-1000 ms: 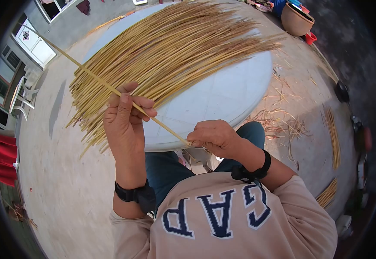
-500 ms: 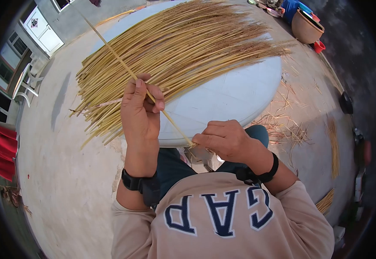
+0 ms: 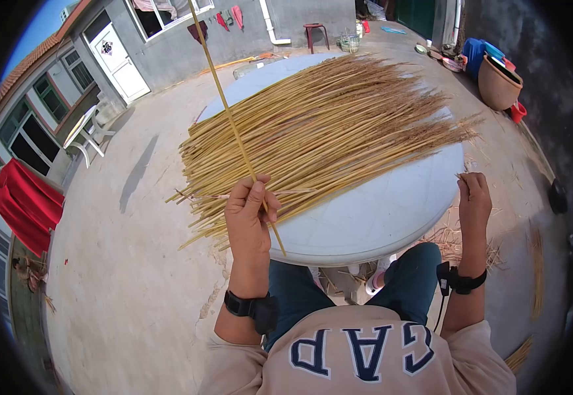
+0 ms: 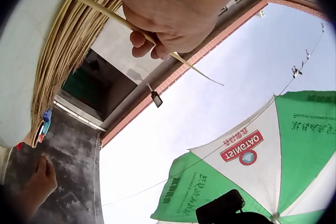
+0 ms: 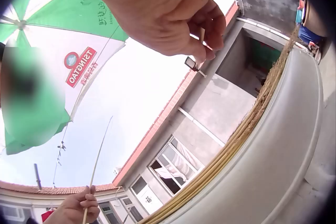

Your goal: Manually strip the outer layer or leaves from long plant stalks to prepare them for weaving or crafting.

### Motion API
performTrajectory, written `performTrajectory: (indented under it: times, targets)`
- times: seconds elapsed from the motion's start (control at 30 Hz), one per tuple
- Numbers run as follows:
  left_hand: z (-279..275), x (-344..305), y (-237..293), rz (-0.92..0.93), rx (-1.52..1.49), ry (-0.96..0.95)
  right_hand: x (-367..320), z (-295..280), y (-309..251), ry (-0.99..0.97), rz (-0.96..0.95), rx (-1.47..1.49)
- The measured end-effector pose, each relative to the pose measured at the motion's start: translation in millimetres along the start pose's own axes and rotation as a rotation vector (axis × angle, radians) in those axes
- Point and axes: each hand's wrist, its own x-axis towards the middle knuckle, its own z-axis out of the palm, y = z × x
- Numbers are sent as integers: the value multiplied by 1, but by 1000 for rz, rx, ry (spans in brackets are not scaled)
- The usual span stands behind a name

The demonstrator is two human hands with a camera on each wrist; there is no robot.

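My left hand (image 3: 249, 214) pinches one long, thin yellow stalk (image 3: 223, 97) between thumb and fingers; its lower end points down past the near edge of the round pale table (image 3: 372, 214). A wide layer of similar stalks (image 3: 300, 131), with brown feathery tops to the right, lies across that table. Off to the right, beyond the table's edge, my right hand (image 3: 474, 201) is raised with thumb and fingertips together on a tiny scrap. In the right wrist view the fingers of this hand (image 5: 173, 22) are curled, and the scrap is hard to make out.
Peeled scraps (image 3: 448, 240) litter the ground right of the table, with a small stalk bundle (image 3: 537, 273) farther right. A clay pot (image 3: 498, 85) and red bucket (image 3: 518, 112) stand at the back right. On the left are a white chair (image 3: 90, 137) and red cloth (image 3: 28, 204).
My right hand has left the stalk's lower end and moved out to the right. The stalk in my left hand now stands steeper. The head view has tilted up, showing more of the yard.
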Motion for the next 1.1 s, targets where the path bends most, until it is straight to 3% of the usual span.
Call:
performTrajectory:
  times: [0.07,0.1,0.2,0.27,0.43,0.5,0.53,0.57,0.63,0.67,0.73,0.83,1.1]
  targets:
    - [-1,-1,-3,-47,16,1,4,-3,13,178,-100,-269]
    - [0,-1,-2,-47,6,4,4,-2,12,179,-109,-275]
    - [-3,-4,9,13,7,63,-5,1,-15,0,-40,142]
    - [-17,-1,23,230,72,138,-14,11,-35,-107,-82,271]
    - [-42,-2,44,290,348,129,-37,46,-71,-317,-176,491]
    - [-47,2,38,179,622,70,-44,59,-82,-481,-208,550]
    - [-55,10,29,293,776,60,-44,60,-91,-540,-167,572]
    - [-59,16,25,293,778,64,-46,66,-93,-543,-169,574]
    - [-60,26,18,350,1200,-57,-48,80,-95,-452,-354,530]
    - [-60,30,15,348,1201,-46,-48,82,-97,-458,-363,533]
    - [-57,36,6,535,1505,-198,-48,85,-98,-457,-330,523]
    - [-60,41,-2,405,1639,-233,-49,84,-97,-507,-234,570]
    - [-71,34,9,421,1493,-85,-47,79,-100,-500,-216,577]
